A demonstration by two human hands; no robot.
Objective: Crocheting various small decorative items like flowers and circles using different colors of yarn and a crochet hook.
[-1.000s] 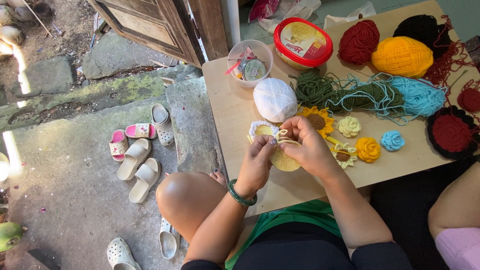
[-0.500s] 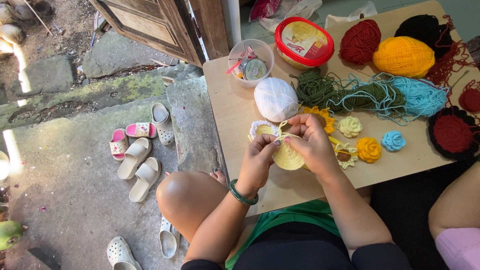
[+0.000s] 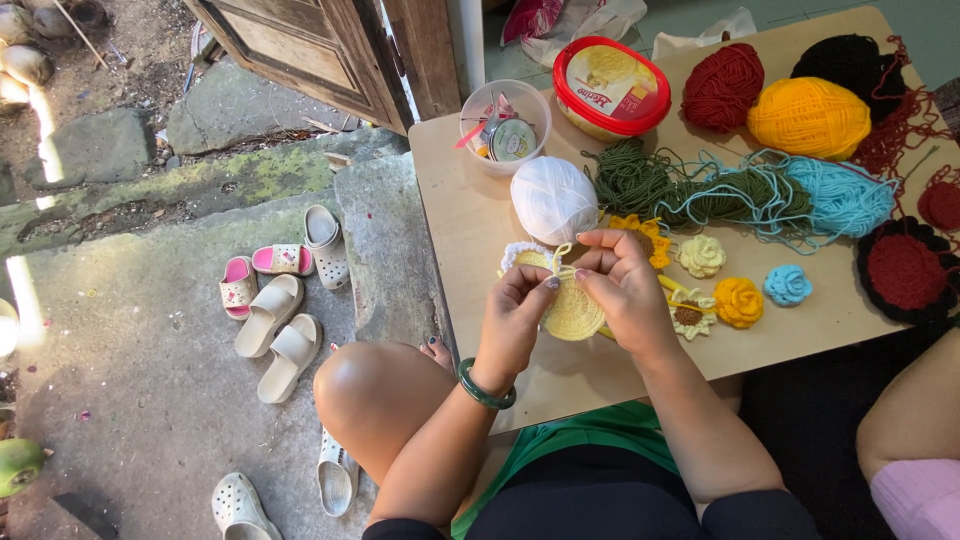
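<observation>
My left hand (image 3: 518,312) and my right hand (image 3: 622,283) both pinch a round pale-yellow crochet piece (image 3: 575,312) above the low wooden table (image 3: 470,225). A pale yellow strand runs up from my right fingers. A white-edged crochet piece (image 3: 520,256) lies just behind my left hand. A white yarn ball (image 3: 553,199) sits right beyond my hands. A crochet sunflower (image 3: 645,235) peeks out behind my right hand. A green bangle (image 3: 484,389) circles my left wrist.
Small crochet flowers: cream (image 3: 702,256), orange (image 3: 738,301), blue (image 3: 788,286). Green (image 3: 640,178) and blue yarn (image 3: 845,195) tangles, red (image 3: 722,87), yellow (image 3: 808,117), black balls (image 3: 850,62). A red-lidded tub (image 3: 611,85), clear cup (image 3: 504,130). Sandals (image 3: 285,300) on concrete. Another person's knee (image 3: 915,440) at right.
The yellow round piece has shifted slightly lower and turned between my fingers; my hands have stayed in about the same place over the table.
</observation>
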